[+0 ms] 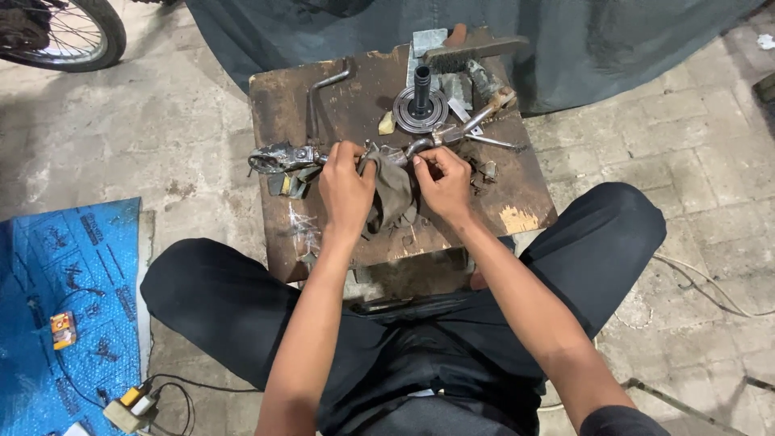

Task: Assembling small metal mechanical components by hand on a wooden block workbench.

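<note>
A small worn wooden bench [517, 216] stands between my knees. Across it lies a dirty metal crank-like part [278, 158] with a bent shaft. My left hand [345, 187] grips the shaft near its middle. My right hand [442, 182] pinches the same shaft a little to the right. A grey-brown rag [392, 198] is wrapped over the shaft and hangs between both hands. Behind them a round flanged bearing piece with an upright black tube [421, 103] stands on the bench.
A wire brush [472, 53], a hammer-like tool [484, 109] and a bent metal rod [316, 97] lie on the bench's far half. A bicycle wheel [69, 32] is at top left, a blue sheet [69, 315] with small electrical bits on the floor at left, a dark tarp [565, 40] behind.
</note>
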